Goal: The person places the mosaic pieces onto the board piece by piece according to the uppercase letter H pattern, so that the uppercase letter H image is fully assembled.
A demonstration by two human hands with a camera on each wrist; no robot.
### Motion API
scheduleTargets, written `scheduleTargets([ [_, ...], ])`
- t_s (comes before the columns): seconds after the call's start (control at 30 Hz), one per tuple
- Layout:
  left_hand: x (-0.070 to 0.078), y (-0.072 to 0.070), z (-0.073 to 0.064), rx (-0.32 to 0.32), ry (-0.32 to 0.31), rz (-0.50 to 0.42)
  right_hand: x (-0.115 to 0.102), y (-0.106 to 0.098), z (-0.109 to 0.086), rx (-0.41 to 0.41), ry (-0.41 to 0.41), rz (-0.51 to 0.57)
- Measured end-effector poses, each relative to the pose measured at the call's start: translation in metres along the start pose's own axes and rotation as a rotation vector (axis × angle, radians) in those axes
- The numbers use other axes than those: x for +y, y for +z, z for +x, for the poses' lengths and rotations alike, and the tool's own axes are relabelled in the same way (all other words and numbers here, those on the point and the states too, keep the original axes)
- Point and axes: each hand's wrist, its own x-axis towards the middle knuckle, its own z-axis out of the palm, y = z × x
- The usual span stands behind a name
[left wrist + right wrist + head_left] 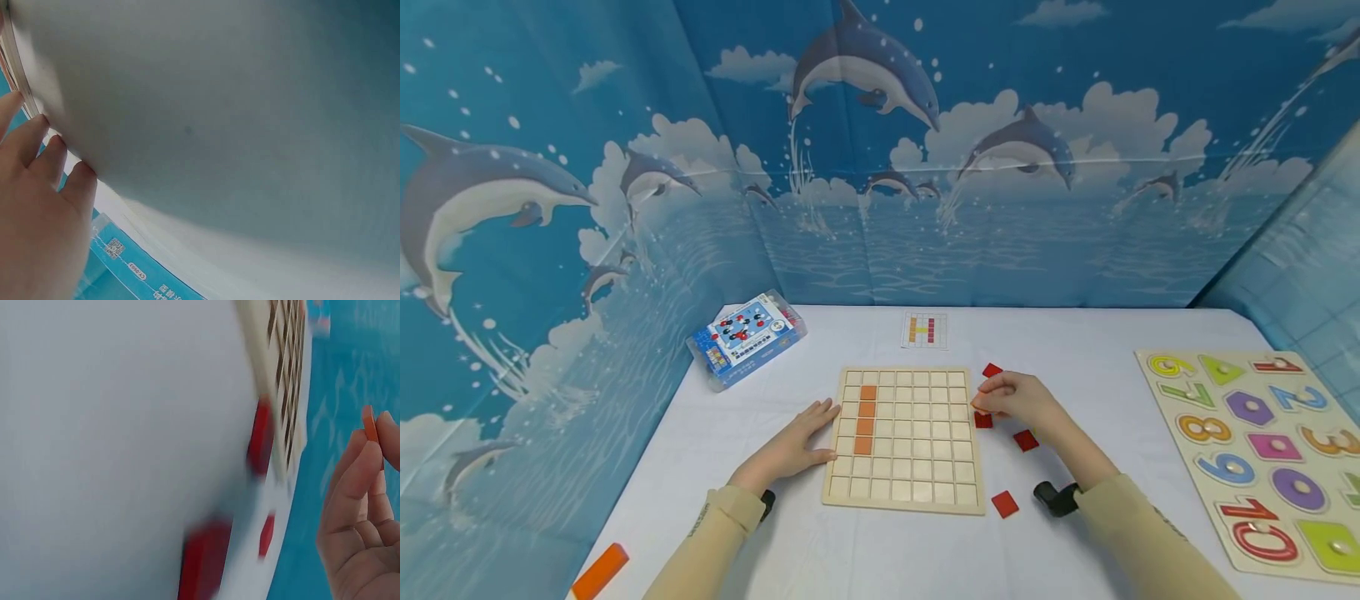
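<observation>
A wooden grid board lies on the white table, with an upright column of orange square tiles in its left part. My left hand rests beside the board, its extended fingertips touching the left edge. Off the board's right edge, my right hand is raised; the right wrist view shows its thumb and fingers pinching a thin orange tile. Several red square tiles are scattered on the cloth right of the board, some of them just under and around the right hand.
A small pattern card lies behind the board. At the back left sits a blue-labelled plastic box. A number-and-shape puzzle board takes up the right side. An orange block is at the front left edge.
</observation>
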Motion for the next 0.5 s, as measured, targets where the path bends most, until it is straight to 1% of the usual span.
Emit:
scheduleTargets([
  [0.17,0.000,0.000,-0.001,-0.002,0.003,0.005,-0.010,0.042,-0.007,-0.085,-0.081,0.072],
  [0.33,0.001,0.001,-0.001,0.000,-0.015,-0.001,-0.019,0.081,-0.016,-0.188,-0.138,0.164],
  [0.4,0.001,0.001,-0.001,-0.002,-0.032,-0.003,-0.022,0.094,-0.019,-0.213,-0.148,0.188],
  [0.5,0.002,0.001,-0.001,0.002,-0.039,-0.003,-0.026,0.110,-0.022,-0.222,-0.159,0.177],
])
